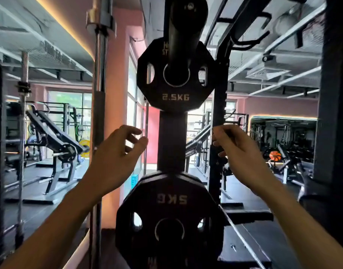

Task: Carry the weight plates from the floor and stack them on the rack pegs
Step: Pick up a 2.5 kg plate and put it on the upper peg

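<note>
Head view shows the left hand (116, 158) and right hand (242, 156) loosely spread, holding nothing, flanking the rack upright (172, 140), with the 2.5 kg plate (175, 94) pegged above them and the 5 kg plate (169, 210) below, so a fully seated plate looks like the thing to confirm.

A gym: weight plates (175, 74) on rack pegs, benches (54, 136), barbells (99, 74).

12 o'clock: black octagonal 2.5 kg plate (175, 78) blocks | 6 o'clock: black 5 kg plate (169, 216) blocks | between: black steel upright (172, 140), open gaps at 9 and 3 o'clock
</note>
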Demonstrator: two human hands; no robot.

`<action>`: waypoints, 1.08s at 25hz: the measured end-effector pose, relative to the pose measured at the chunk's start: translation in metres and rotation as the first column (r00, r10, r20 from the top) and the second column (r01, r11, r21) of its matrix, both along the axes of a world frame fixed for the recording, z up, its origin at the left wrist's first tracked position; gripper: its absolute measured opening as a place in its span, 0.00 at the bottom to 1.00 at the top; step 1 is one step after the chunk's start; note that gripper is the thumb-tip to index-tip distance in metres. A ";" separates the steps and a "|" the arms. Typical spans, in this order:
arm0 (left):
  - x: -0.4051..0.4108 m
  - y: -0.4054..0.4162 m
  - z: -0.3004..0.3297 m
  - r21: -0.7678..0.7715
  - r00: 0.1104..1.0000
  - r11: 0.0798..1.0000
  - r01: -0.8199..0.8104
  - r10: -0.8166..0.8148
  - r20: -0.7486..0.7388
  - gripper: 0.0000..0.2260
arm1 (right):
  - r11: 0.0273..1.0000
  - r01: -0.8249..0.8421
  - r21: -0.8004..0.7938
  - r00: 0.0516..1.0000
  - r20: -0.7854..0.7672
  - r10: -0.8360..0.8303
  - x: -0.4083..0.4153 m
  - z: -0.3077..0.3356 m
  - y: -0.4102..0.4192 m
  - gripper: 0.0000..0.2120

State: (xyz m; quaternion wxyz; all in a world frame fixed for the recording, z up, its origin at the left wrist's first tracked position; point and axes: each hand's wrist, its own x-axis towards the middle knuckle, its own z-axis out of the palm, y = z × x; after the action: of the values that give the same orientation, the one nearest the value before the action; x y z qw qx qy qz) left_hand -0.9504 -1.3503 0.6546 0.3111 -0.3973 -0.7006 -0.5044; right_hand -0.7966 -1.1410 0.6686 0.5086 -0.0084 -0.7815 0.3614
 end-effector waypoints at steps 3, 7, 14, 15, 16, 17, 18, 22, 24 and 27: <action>0.040 -0.023 -0.060 -0.125 0.998 0.992 0.005 0.003 0.064 0.09 | 1.000 -0.018 0.012 0.995 0.096 0.017 0.038 -0.057 -0.017 0.05; 0.076 -0.056 -0.145 -0.356 0.984 0.934 -0.018 0.079 0.159 0.19 | 0.999 0.040 0.002 0.963 0.268 -0.039 0.079 -0.138 -0.035 0.05; 0.151 -0.120 -0.340 -0.623 0.841 0.766 0.160 0.225 0.492 0.12 | 0.942 0.250 -0.225 0.763 0.644 -0.049 0.172 -0.342 -0.083 0.08; 0.162 -0.131 -0.369 -0.655 0.808 0.729 0.198 0.257 0.530 0.13 | 0.926 0.284 -0.250 0.723 0.690 -0.036 0.187 -0.367 -0.094 0.07; 0.175 -0.145 -0.399 -0.680 0.772 0.690 0.248 0.283 0.569 0.14 | 0.906 0.326 -0.270 0.681 0.731 -0.027 0.206 -0.393 -0.109 0.07; 0.189 -0.160 -0.427 -0.705 0.741 0.641 0.303 0.307 0.598 0.15 | 0.882 0.373 -0.288 0.635 0.772 -0.016 0.225 -0.418 -0.126 0.07; 0.205 -0.176 -0.452 -0.725 0.713 0.586 0.361 0.329 0.620 0.16 | 0.854 0.419 -0.309 0.588 0.809 0.004 0.245 -0.442 -0.145 0.07; 0.263 -0.236 -0.522 -0.726 0.603 0.397 0.561 0.405 0.687 0.15 | 0.746 0.582 -0.324 0.374 0.921 0.108 0.323 -0.523 -0.223 0.10; 0.284 -0.261 -0.547 -0.726 0.582 0.292 0.622 0.448 0.679 0.15 | 0.712 0.627 -0.315 0.284 0.944 0.168 0.358 -0.549 -0.257 0.12; 0.318 -0.297 -0.582 -0.721 0.613 0.099 0.685 0.456 0.645 0.16 | 0.662 0.694 -0.283 0.184 0.959 0.217 0.411 -0.577 -0.302 0.14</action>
State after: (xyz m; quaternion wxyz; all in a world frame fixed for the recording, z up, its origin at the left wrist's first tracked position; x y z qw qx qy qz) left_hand -0.6326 -1.6469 0.0730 -0.4247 -0.2966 -0.8544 -0.0396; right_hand -0.3856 -1.4432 0.0918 -0.0763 -0.5546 -0.7031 0.4385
